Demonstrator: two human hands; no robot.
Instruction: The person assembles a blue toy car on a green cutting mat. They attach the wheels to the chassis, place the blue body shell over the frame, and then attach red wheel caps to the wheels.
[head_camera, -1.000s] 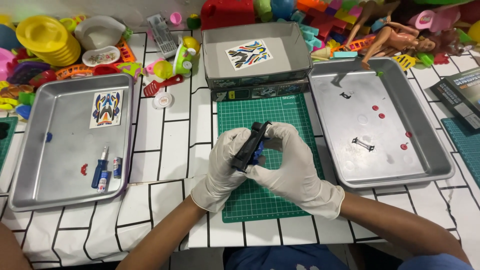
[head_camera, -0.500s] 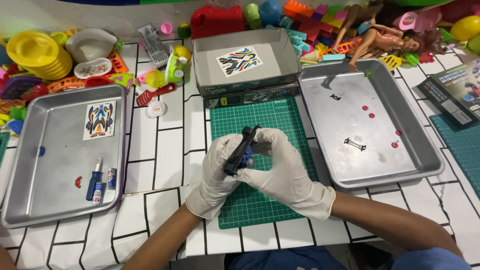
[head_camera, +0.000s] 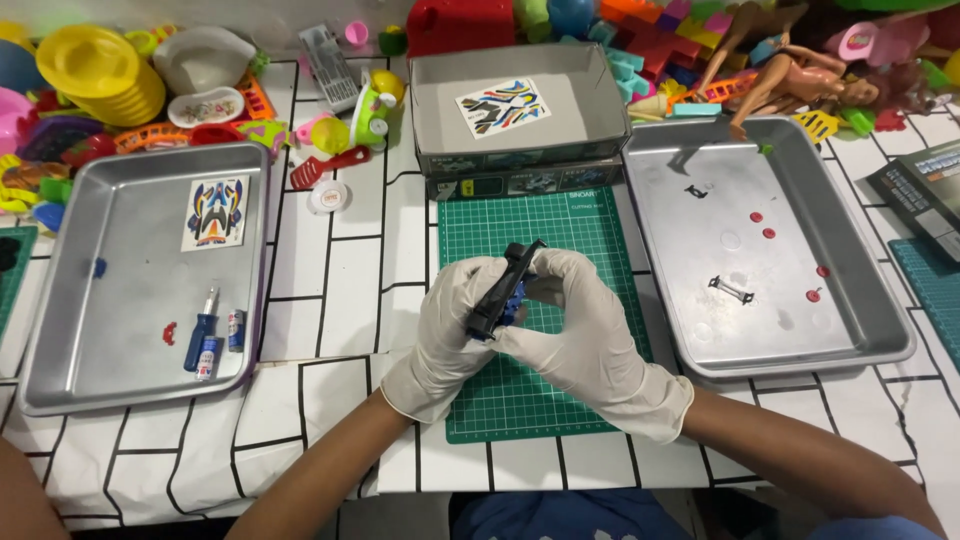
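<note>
both gloved hands meet over the green cutting mat (head_camera: 530, 390) at the middle of the surface (head_camera: 340, 290), which is covered by a white cloth with black brick-like lines. the left hand (head_camera: 445, 335) and the right hand (head_camera: 580, 330) together hold a small black and blue toy car chassis (head_camera: 503, 290), tilted so that one end points up and away from the person; the left hand's fingers wrap its near side and the right hand's fingers close on its far side, thumbs pressed close together, so both hands are closed on the part. just beyond the mat stands an open grey cardboard box (head_camera: 520, 150) with a colourful sticker sheet (head_camera: 502, 106) lying inside. to the left lies a metal tray (head_camera: 60, 330) holding another sticker sheet (head_camera: 215, 213), a small blue screwdriver (head_camera: 202, 330), two small batteries (head_camera: 222, 340) just beside it and a tiny red piece (head_camera: 170, 332). to the right a second metal tray (head_camera: 880, 320) holds several small red round pieces (head_camera: 768, 233), a small black axle-like part (head_camera: 730, 290) and another black bit (head_camera: 697, 190). along the far edge lie plastic toys: a stack of yellow plates (head_camera: 100, 75), a red spatula (head_camera: 325, 168), building blocks (head_camera: 660, 40) and dolls (head_camera: 790, 70).
</note>
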